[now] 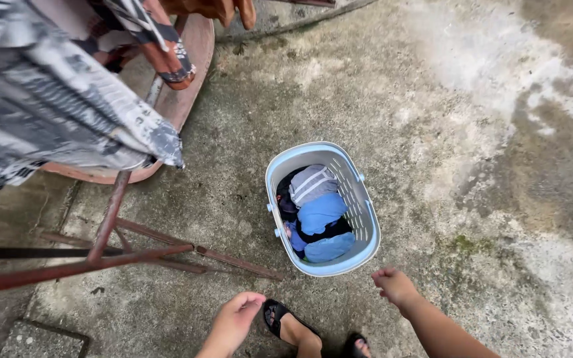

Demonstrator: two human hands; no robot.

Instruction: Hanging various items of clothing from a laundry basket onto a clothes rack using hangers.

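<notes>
A pale blue laundry basket (364, 225) stands on the concrete ground, holding bunched blue, grey and dark clothes (318, 213). My left hand (238, 317) hangs below and left of the basket, fingers loosely curled, holding nothing. Just beneath the basket's near rim is my right hand (394, 285), also loosely curled and without anything in it. Neither hand touches the basket. My feet in black sandals (285, 323) show between the hands.
A rusty metal drying rack (111, 219) stands at the left, its bars reaching toward the basket. A grey patterned cloth (54, 113) and a striped garment (160, 46) hang on it at upper left. Stained concrete ground (472, 166) stretches to the right.
</notes>
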